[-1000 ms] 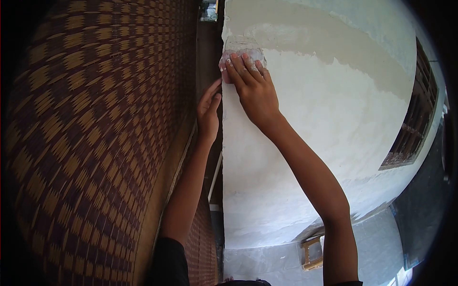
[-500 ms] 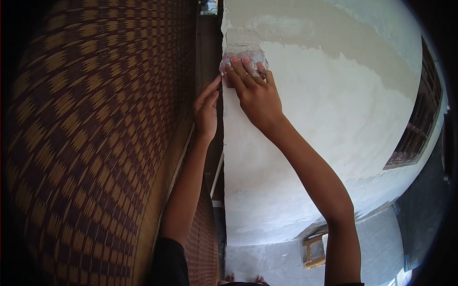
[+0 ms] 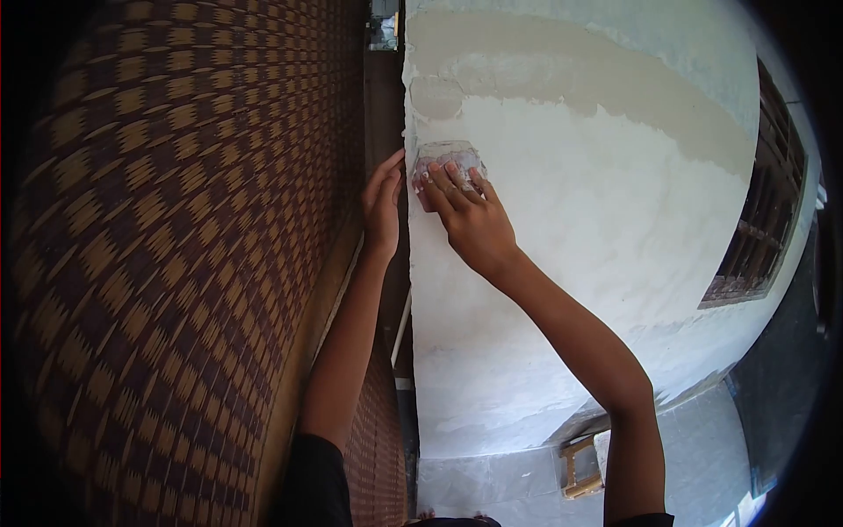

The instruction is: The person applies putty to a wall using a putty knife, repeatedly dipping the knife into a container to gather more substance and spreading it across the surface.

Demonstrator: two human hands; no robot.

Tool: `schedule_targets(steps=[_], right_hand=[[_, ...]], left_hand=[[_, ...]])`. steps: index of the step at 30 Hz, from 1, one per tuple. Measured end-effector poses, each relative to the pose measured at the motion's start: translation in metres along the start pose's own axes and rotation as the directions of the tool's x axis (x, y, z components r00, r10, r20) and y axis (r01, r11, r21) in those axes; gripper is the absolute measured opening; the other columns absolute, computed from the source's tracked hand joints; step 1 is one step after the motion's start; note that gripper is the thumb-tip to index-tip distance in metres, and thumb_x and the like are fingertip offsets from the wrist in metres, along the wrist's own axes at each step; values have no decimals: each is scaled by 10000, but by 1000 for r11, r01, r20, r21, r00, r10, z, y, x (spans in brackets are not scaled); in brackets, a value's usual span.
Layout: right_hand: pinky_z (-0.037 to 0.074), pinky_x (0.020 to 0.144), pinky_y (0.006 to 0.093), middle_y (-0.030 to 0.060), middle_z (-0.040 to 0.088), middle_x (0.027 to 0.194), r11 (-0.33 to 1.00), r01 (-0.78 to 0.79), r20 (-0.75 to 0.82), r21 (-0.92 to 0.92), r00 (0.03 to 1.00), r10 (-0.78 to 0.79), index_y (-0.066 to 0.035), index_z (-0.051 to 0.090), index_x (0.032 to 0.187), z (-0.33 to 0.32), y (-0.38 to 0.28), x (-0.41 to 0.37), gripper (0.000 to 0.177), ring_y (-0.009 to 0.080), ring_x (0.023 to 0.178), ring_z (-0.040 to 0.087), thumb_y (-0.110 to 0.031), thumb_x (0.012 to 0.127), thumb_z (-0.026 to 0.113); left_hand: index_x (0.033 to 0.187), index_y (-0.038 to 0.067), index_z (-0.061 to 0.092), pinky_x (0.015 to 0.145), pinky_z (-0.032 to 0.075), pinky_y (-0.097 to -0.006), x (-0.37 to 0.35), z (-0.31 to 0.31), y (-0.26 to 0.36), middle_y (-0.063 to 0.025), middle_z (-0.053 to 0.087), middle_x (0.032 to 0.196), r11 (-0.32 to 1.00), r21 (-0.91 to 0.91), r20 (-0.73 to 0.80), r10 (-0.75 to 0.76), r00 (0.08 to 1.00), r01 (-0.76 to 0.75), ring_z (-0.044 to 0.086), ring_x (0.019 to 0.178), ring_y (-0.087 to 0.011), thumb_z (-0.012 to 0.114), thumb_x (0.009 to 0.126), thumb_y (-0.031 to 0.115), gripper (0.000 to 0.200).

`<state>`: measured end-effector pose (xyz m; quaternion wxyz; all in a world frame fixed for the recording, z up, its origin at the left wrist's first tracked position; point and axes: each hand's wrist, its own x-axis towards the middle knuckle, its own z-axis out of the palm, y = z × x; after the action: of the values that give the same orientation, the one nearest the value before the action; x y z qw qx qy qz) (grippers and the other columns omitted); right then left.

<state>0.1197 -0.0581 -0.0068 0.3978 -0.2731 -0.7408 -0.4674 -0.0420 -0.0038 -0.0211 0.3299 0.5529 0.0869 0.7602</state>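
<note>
My right hand (image 3: 479,227) presses a putty-smeared scraper (image 3: 450,154) against the white wall (image 3: 571,228), close to its left vertical edge. The fingers lie over the scraper's back, and its thumb side is partly hidden. My left hand (image 3: 381,206) is at that same edge, with fingers stretched upward and fingertips at the corner; it holds nothing that I can see. A greyer, damp-looking band of putty (image 3: 527,53) runs across the upper wall, with a small patch of it (image 3: 436,97) just above the scraper.
A woven brown-and-tan panel (image 3: 176,220) stands close on the left, with a narrow dark gap between it and the wall. A dark barred window (image 3: 757,211) is at the right. Below are a wooden stool (image 3: 581,470) and the grey floor (image 3: 500,483).
My right hand has drawn the scraper down the wall, away from the grey patch, which now shows fully. My left hand stays near the edge, slightly shifted.
</note>
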Motion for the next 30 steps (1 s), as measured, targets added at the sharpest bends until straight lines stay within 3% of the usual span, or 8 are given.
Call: schedule_targets(steps=[4, 7, 8, 10, 14, 16, 21, 30], right_hand=[[504, 954, 409, 127, 674, 1206, 978, -54, -123, 199, 989, 80, -47, 630, 1213, -26, 8, 2, 379, 279, 1133, 648, 51, 849, 587], [561, 706, 323, 163, 717, 957, 845, -161, -217, 510, 926, 308, 9, 633, 1154, -46, 23, 22, 241, 267, 842, 715, 3, 915, 597], [545, 670, 353, 188, 700, 896, 712, -319, -96, 625, 874, 476, 26, 628, 1040, -52, 26, 28, 139, 306, 780, 703, -36, 918, 602], [524, 636, 340, 191, 694, 832, 572, -507, 71, 645, 785, 616, 31, 616, 1025, -63, 36, 44, 163, 301, 721, 697, -107, 939, 609], [520, 633, 351, 196, 689, 794, 512, -445, 27, 735, 773, 634, 28, 609, 1026, -42, 53, 72, 196, 305, 700, 693, -154, 953, 602], [524, 642, 371, 208, 688, 797, 637, -401, -59, 658, 816, 575, 31, 602, 1039, -33, 58, 84, 224, 316, 696, 692, -171, 944, 612], [531, 669, 382, 214, 691, 806, 671, -355, -94, 651, 839, 536, 38, 603, 1061, -22, 68, 101, 255, 328, 718, 696, -181, 932, 626], [538, 705, 384, 223, 700, 839, 694, -373, -29, 616, 870, 493, 41, 620, 1073, -22, 74, 106, 284, 348, 763, 701, -198, 921, 644]], left_hand=[[1305, -26, 555, 1055, 393, -326, 5, 5, -6, -128, 585, 1280, 990, 80, 19, 112, 994, -113, 526, 1218, -183, 460, 1005, 132, 351], [1248, -9, 584, 961, 430, -319, 12, 7, -14, -101, 615, 1156, 951, 231, 2, 212, 977, -207, 558, 1083, -166, 474, 1012, 152, 307], [1236, -2, 582, 933, 433, -317, 15, 7, -19, -95, 607, 1128, 924, 284, -8, 268, 963, -255, 557, 1046, -166, 472, 1016, 167, 298], [1223, 5, 579, 904, 435, -315, 14, 16, -13, -90, 598, 1099, 892, 335, -14, 327, 945, -304, 556, 1010, -166, 469, 1020, 183, 291], [1259, 8, 524, 945, 418, -357, 10, 22, -21, -131, 545, 1171, 793, 492, -8, 417, 909, -359, 536, 1074, -225, 441, 1025, 171, 297], [1276, 10, 502, 965, 408, -376, 11, 21, -25, -150, 525, 1201, 753, 535, 10, 448, 894, -383, 526, 1104, -253, 431, 1025, 162, 302], [1289, -24, 470, 1013, 378, -436, 13, 21, -32, -196, 507, 1235, 627, 628, 80, 537, 840, -461, 499, 1159, -330, 396, 1032, 139, 313], [1295, -30, 464, 1008, 382, -438, 14, 21, -34, -202, 502, 1239, 608, 629, 104, 553, 827, -485, 499, 1156, -332, 403, 1028, 126, 315]])
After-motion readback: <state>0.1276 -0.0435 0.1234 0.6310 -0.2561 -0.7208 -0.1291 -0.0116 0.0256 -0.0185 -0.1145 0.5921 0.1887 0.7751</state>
